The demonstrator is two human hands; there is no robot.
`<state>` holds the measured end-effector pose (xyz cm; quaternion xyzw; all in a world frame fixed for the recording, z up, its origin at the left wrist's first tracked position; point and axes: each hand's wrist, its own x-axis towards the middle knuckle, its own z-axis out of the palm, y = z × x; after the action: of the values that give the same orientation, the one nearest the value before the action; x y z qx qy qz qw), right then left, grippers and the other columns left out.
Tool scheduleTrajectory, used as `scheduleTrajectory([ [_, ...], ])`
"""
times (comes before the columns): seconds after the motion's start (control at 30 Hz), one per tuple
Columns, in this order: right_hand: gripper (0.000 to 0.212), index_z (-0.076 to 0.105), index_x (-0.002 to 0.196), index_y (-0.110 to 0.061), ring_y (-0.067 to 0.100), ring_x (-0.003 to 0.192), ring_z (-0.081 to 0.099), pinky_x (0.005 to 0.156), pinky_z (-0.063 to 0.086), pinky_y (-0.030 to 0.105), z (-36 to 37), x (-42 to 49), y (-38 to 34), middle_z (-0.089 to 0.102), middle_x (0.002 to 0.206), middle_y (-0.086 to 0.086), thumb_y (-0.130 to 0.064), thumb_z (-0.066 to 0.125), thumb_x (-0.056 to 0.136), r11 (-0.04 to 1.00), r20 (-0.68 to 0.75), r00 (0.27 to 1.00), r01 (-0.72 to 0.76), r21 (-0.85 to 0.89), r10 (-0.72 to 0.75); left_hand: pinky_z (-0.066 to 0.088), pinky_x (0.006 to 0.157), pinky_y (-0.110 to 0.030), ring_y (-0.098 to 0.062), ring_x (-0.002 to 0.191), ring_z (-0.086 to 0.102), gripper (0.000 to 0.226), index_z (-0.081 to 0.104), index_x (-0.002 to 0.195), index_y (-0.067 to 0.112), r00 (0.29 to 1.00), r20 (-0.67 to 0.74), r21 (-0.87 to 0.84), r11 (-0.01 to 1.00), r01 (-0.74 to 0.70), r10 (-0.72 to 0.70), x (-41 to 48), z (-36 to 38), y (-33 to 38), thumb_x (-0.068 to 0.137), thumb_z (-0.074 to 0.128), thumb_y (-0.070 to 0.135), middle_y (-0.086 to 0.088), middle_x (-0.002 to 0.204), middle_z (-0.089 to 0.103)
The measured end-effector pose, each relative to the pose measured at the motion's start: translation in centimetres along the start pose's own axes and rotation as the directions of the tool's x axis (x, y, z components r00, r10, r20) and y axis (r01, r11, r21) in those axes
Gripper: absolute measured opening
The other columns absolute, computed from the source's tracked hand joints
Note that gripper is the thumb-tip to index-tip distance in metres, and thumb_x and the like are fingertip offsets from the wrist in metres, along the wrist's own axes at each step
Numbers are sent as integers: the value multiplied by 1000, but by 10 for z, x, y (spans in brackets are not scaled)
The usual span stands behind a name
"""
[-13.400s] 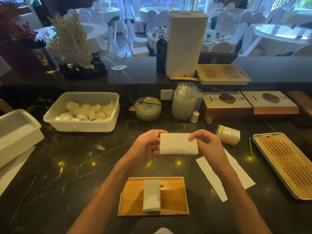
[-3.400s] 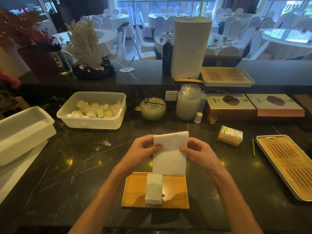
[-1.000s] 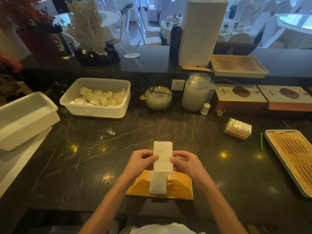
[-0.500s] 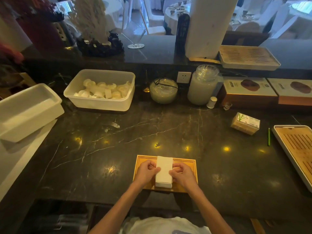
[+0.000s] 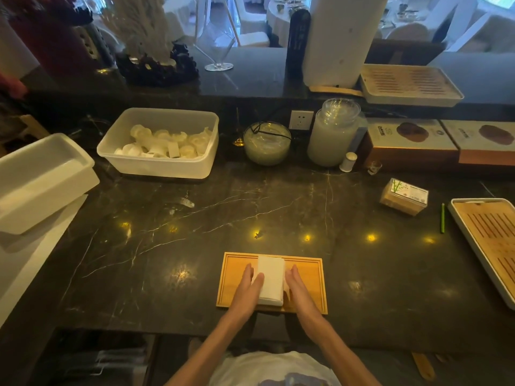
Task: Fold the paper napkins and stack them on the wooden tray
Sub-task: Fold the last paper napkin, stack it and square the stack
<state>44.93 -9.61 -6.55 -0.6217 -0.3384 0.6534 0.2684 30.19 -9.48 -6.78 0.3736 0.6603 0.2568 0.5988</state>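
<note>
Left hand (image 5: pixel 249 288): flat, fingers extended, laid against left long edge of napkin stack (image 5: pixel 271 280); nothing pinched. Right hand (image 5: pixel 297 288): same, flat against right long edge; nothing pinched. Stack is thus flanked on both sides, not lifted.

Napkin stack: white, folded, approx. centred on wooden tray (image 5: pixel 309 277); long axis runs away from the person, near end at tray's front edge, far end at its back rim. Layer count cannot be told; layered edges are seen at near end.

Wooden tray: 1, rectangular, low rim, long side across, set on dark marble counter (image 5: pixel 195 218) close to its near edge. Contents: napkin stack only.

Containers beyond, w/ contents:
- Clear plastic tub (image 5: pixel 158 143), 1: white rolled items, qty. not countable.
- White tub (image 5: pixel 39 176), far left, 1: nothing seen inside.
- Glass bowl (image 5: pixel 267 143), 1: contents unclear.
- Glass jar (image 5: pixel 334 135), 1, lidded: whitish fill.
- Slatted trays, 2: one at right edge (image 5: pixel 487 246), one on raised ledge (image 5: pixel 409 84).
- Flat boxes, 2 (image 5: pixel 409 143), back right.
- Small packet (image 5: pixel 404 199), 1.
- Green pencil (image 5: pixel 442 218), 1.
</note>
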Motion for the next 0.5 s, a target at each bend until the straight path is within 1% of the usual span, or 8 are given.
scheduleTrajectory([
  [0.07, 73, -2, 159, -32, 27, 152, 17, 123, 18, 48, 6, 3, 3, 11, 168, -1, -60, 30, 99, 998, 32, 999, -10, 68, 8, 27, 120, -41, -25, 152, 23, 65, 3, 160, 19, 1000, 22, -5, 1000, -2, 2, -3, 6, 1, 108, 39, 35, -3, 168, 15],
  [0.13, 83, 11, 159, -31, 27, 149, 27, 122, 23, 54, 11, 4, 5, 23, 166, 1, -70, 32, 89, 990, 62, 998, -20, 138, 11, 23, 124, -44, -24, 152, 23, 64, 4, 160, 21, 999, 52, -8, 1000, -9, 10, -5, 11, 3, 108, 38, 34, -2, 168, 17],
  [0.2, 89, 26, 157, -30, 26, 144, 38, 120, 27, 55, 16, 5, 6, 36, 160, 3, -75, 36, 81, 981, 74, 997, -27, 191, 13, 22, 125, -47, -23, 152, 23, 64, 4, 160, 22, 996, 83, -12, 1000, -20, 20, -6, 14, 5, 108, 39, 34, -1, 167, 19],
  [0.23, 91, 27, 156, -30, 26, 145, 36, 121, 26, 55, 18, 5, 5, 35, 161, 3, -77, 37, 79, 980, 76, 997, -27, 196, 13, 21, 125, -48, -23, 153, 23, 65, 4, 160, 23, 995, 94, -12, 1000, -21, 22, -6, 15, 5, 107, 40, 33, -1, 168, 19],
  [0.3, 95, 20, 158, -29, 26, 150, 27, 122, 20, 56, 20, 3, 2, 26, 165, 2, -78, 37, 78, 983, 83, 997, -25, 181, 10, 21, 125, -46, -22, 153, 22, 68, 1, 160, 23, 994, 112, -11, 1000, -17, 18, -6, 14, 6, 107, 42, 32, 0, 168, 17],
  [0.37, 96, 18, 159, -27, 26, 150, 25, 123, 18, 56, 20, 3, 1, 24, 165, 3, -76, 37, 79, 983, 79, 997, -19, 183, 5, 20, 125, -46, -22, 153, 21, 71, -1, 160, 24, 991, 135, -9, 1000, -17, 18, -7, 12, 7, 106, 45, 32, 1, 168, 16],
  [0.43, 94, 17, 159, -26, 26, 151, 23, 124, 17, 55, 20, 3, -1, 23, 166, 3, -74, 35, 80, 984, 77, 997, -19, 176, 6, 19, 125, -46, -23, 154, 17, 76, -4, 160, 25, 987, 158, -5, 1000, -8, 9, -8, 10, 8, 104, 48, 33, 1, 169, 10],
  [0.5, 92, 12, 160, -28, 25, 153, 16, 124, 12, 54, 21, 2, -3, 15, 168, 1, -73, 32, 82, 989, 82, 997, -18, 144, 6, 17, 124, -45, -24, 155, 11, 82, -9, 159, 25, 985, 173, 6, 1000, -1, 0, -8, 10, 8, 103, 50, 35, 2, 170, 3],
])
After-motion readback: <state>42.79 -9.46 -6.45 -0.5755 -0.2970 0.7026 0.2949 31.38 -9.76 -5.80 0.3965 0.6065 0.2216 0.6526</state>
